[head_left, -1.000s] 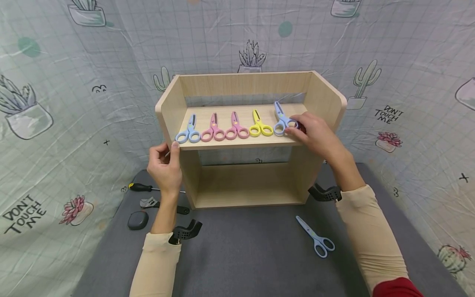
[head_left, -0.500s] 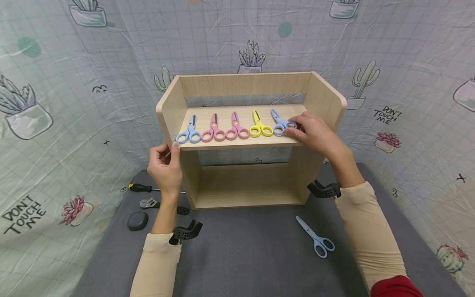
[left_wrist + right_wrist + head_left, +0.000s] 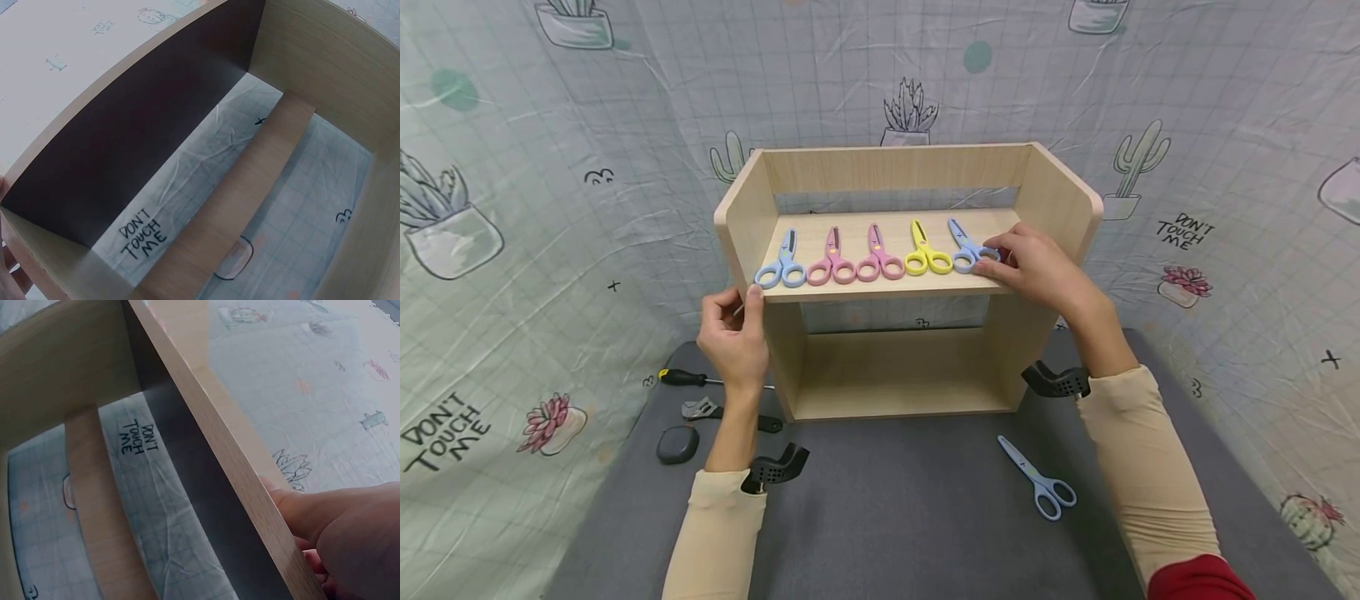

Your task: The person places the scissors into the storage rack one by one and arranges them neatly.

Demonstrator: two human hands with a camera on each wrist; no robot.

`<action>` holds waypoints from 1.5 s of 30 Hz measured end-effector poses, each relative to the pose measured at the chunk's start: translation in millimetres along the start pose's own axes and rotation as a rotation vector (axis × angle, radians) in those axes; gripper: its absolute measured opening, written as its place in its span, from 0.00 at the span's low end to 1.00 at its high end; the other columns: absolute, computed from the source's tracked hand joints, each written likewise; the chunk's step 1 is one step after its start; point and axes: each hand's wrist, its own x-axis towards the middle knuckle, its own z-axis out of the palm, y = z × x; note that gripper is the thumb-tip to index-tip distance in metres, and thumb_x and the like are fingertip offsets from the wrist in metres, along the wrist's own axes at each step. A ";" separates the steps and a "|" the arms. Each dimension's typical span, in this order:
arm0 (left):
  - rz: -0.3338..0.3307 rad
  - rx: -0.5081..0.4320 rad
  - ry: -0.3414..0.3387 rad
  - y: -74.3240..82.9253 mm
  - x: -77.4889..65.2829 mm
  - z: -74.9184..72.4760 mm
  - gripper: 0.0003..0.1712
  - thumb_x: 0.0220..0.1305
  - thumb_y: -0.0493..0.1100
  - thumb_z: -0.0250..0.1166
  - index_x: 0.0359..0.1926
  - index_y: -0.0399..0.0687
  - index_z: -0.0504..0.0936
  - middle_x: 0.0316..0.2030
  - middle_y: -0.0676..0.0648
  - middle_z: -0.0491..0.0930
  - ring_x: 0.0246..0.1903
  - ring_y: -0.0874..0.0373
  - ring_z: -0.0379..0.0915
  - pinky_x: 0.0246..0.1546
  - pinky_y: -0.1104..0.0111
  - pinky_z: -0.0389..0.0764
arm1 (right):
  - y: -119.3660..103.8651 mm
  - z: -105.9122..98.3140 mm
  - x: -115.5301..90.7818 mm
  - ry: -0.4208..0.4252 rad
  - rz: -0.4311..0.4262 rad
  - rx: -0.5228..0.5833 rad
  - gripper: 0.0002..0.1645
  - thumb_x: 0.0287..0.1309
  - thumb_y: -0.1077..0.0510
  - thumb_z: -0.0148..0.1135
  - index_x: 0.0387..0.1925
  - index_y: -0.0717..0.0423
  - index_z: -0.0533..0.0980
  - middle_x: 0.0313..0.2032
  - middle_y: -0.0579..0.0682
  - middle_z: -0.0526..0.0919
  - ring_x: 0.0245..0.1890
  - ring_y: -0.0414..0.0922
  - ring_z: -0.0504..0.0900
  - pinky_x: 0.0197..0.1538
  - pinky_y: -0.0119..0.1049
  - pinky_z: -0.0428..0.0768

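Note:
A two-tier wooden shelf (image 3: 895,289) stands upright, with scissors in a row on its upper board. From the left lie blue scissors (image 3: 787,258), two pink pairs of scissors (image 3: 831,262) and yellow scissors (image 3: 921,250). At the row's right end, my right hand (image 3: 1037,265) pinches one handle loop of another pair of blue scissors (image 3: 962,242), their tips pointing back and slightly left. My left hand (image 3: 735,337) grips the shelf's left side at the upper board, thumb on the front edge. In the right wrist view the scissors are hidden behind the board.
On the grey table (image 3: 887,517), larger blue scissors (image 3: 1037,479) lie front right. A screwdriver (image 3: 683,377), an adjustable wrench (image 3: 702,408) and a dark rounded object (image 3: 677,445) lie left of the shelf. A printed sheet (image 3: 647,108) hangs behind and at both sides.
The right hand's blue scissors have come down flat onto the upper board, tips swinging slightly left, and have stayed there since half a second ago. My left hand keeps its place.

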 end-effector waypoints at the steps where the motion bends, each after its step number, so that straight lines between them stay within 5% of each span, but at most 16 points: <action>1: 0.001 0.000 -0.001 0.1 0.0 0.0 0.20 0.62 0.43 0.70 0.44 0.28 0.78 0.39 0.48 0.83 0.40 0.59 0.84 0.47 0.69 0.84 | 0.1 -0.1 0.1 -0.001 -0.001 -0.003 0.31 0.65 0.45 0.65 0.59 0.63 0.78 0.40 0.59 0.74 0.40 0.51 0.70 0.41 0.42 0.65; 19: -0.007 -0.009 0.007 -1.1 0.7 0.2 0.19 0.62 0.41 0.70 0.44 0.28 0.79 0.39 0.49 0.83 0.39 0.59 0.83 0.46 0.71 0.84 | -4.9 -3.0 -8.4 0.016 0.040 0.006 0.41 0.61 0.41 0.68 0.66 0.63 0.71 0.49 0.60 0.72 0.42 0.53 0.74 0.46 0.45 0.70; 31: -0.007 -0.020 0.013 0.6 1.4 0.8 0.18 0.61 0.41 0.71 0.43 0.29 0.79 0.38 0.50 0.83 0.38 0.61 0.84 0.45 0.70 0.85 | -9.6 1.3 -39.5 0.223 -0.126 0.022 0.37 0.54 0.52 0.75 0.62 0.65 0.73 0.50 0.60 0.73 0.46 0.53 0.74 0.44 0.46 0.73; 41: -0.020 0.011 0.014 1.2 1.1 1.1 0.18 0.62 0.40 0.69 0.44 0.27 0.79 0.39 0.44 0.83 0.39 0.60 0.84 0.46 0.71 0.84 | -8.8 6.4 -69.3 0.280 -0.223 0.003 0.42 0.46 0.53 0.80 0.61 0.64 0.73 0.50 0.59 0.74 0.48 0.53 0.76 0.49 0.49 0.77; 45: -0.023 0.010 0.013 0.3 0.9 0.7 0.19 0.62 0.41 0.69 0.44 0.27 0.79 0.40 0.43 0.84 0.39 0.60 0.84 0.46 0.71 0.84 | -8.2 8.5 -80.3 0.298 -0.263 0.001 0.44 0.43 0.54 0.81 0.61 0.63 0.72 0.49 0.57 0.75 0.47 0.50 0.74 0.48 0.43 0.74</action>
